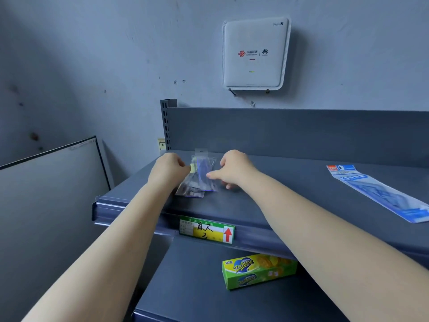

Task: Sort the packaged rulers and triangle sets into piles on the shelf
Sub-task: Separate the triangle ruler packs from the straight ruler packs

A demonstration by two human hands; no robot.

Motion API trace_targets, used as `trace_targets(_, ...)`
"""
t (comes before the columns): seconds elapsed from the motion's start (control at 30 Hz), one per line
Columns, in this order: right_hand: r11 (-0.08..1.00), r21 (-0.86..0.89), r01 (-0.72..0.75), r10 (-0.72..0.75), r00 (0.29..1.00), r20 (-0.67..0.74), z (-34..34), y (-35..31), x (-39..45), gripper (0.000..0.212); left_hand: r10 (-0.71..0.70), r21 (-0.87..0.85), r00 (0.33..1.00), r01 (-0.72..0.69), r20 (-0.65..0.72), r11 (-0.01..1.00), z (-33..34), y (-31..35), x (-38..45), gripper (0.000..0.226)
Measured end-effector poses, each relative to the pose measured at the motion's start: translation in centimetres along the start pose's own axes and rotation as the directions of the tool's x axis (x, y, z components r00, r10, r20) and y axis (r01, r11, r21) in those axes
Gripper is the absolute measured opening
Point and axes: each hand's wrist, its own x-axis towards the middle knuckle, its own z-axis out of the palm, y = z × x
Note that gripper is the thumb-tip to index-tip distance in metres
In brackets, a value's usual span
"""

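A small pile of clear plastic ruler packs point(200, 176) lies on the left part of the dark grey shelf point(267, 201). My left hand point(167, 169) pinches the left edge of the top pack. On the pile's right side, my right hand point(234, 169) touches the packs with its fingers stretched out. One long blue-and-white packaged triangle set point(380, 194) lies flat, apart from the pile, at the shelf's right end.
A green and yellow price label point(206, 229) hangs on the shelf's front rail. A green snack box point(258, 270) lies on the lower shelf. A white router point(255, 54) is on the wall above. A dark-framed board point(51, 173) leans at the left.
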Motion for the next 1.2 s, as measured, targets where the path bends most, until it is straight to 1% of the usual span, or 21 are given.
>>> trace_targets(0.03, 0.991, -0.128, 0.039, -0.043, 0.998, -0.034, -0.1, 0.2, -0.1, 0.034, 0.016, 0.023, 1.000, -0.016, 0.000, 1.000, 0.1, 0.2, 0.0, 0.013)
trace_targets(0.07, 0.978, -0.195, 0.079, -0.092, 0.994, -0.059, -0.3, 0.4, -0.2, 0.036, 0.035, 0.048, 0.999, -0.035, -0.003, 0.998, 0.2, 0.5, 0.0, 0.010)
trace_targets(0.13, 0.939, -0.311, 0.150, -0.192, 0.975, -0.109, -1.3, 0.8, -0.8, 0.029, 0.065, 0.118, 0.998, -0.065, -0.001, 0.991, 0.6, 1.6, -0.2, 0.007)
trace_targets(0.2, 0.868, -0.464, 0.177, -0.268, 0.953, -0.138, -3.1, 1.6, -1.4, 0.022, 0.117, 0.215, 0.993, -0.116, 0.009, 0.970, 1.2, 3.5, -0.6, 0.006)
trace_targets(0.3, 0.744, -0.650, 0.154, -0.333, 0.929, -0.161, -6.7, 3.8, -2.6, 0.015, 0.229, 0.347, 0.973, -0.224, 0.029, 0.911, 2.4, 7.4, -1.5, 0.005)
trace_targets(0.37, 0.660, -0.741, 0.122, -0.341, 0.928, -0.151, -9.0, 6.0, -3.7, 0.005, 0.291, 0.409, 0.956, -0.282, 0.040, 0.868, 3.6, 10.4, -2.4, 0.015)
trace_targets(0.43, 0.611, -0.788, 0.077, -0.312, 0.938, -0.150, -10.9, 8.4, -4.9, 0.011, 0.340, 0.428, 0.939, -0.330, 0.054, 0.842, 5.0, 13.4, -3.7, 0.024)
trace_targets(0.6, 0.585, -0.811, 0.004, -0.277, 0.941, -0.195, -15.8, 14.9, -8.2, 0.011, 0.462, 0.412, 0.884, -0.448, 0.072, 0.793, 9.1, 21.1, -7.7, 0.028)
trace_targets(0.7, 0.574, -0.818, -0.045, -0.232, 0.949, -0.214, -19.5, 19.1, -10.2, 0.025, 0.507, 0.387, 0.856, -0.503, 0.099, 0.773, 11.6, 26.0, -10.1, 0.028)
trace_targets(0.8, 0.603, -0.794, -0.077, -0.202, 0.948, -0.245, -23.0, 22.9, -12.4, 0.031, 0.555, 0.385, 0.823, -0.554, 0.120, 0.738, 14.2, 30.6, -12.3, 0.030)
trace_targets(0.87, 0.615, -0.781, -0.108, -0.168, 0.950, -0.264, -25.1, 25.1, -14.0, 0.034, 0.570, 0.361, 0.809, -0.578, 0.142, 0.732, 15.9, 33.3, -13.7, 0.031)
trace_targets(1.0, 0.643, -0.744, -0.181, -0.106, 0.942, -0.320, -29.8, 30.3, -16.8, 0.032, 0.582, 0.291, 0.790, -0.612, 0.192, 0.735, 19.5, 39.1, -16.9, 0.032)
trace_targets(1.07, 0.660, -0.722, -0.210, -0.082, 0.934, -0.348, -31.9, 32.7, -18.0, 0.033, 0.570, 0.235, 0.789, -0.613, 0.229, 0.755, 21.1, 41.5, -18.1, 0.032)
trace_targets(1.13, 0.680, -0.695, -0.235, -0.053, 0.929, -0.366, -33.8, 35.0, -19.1, 0.034, 0.525, 0.164, 0.805, -0.577, 0.276, 0.800, 22.5, 43.5, -19.0, 0.029)
trace_targets(1.2, 0.706, -0.659, -0.257, -0.020, 0.924, -0.382, -35.6, 37.0, -19.8, 0.034, 0.476, 0.128, 0.817, -0.537, 0.324, 0.834, 23.8, 45.0, -19.7, 0.028)
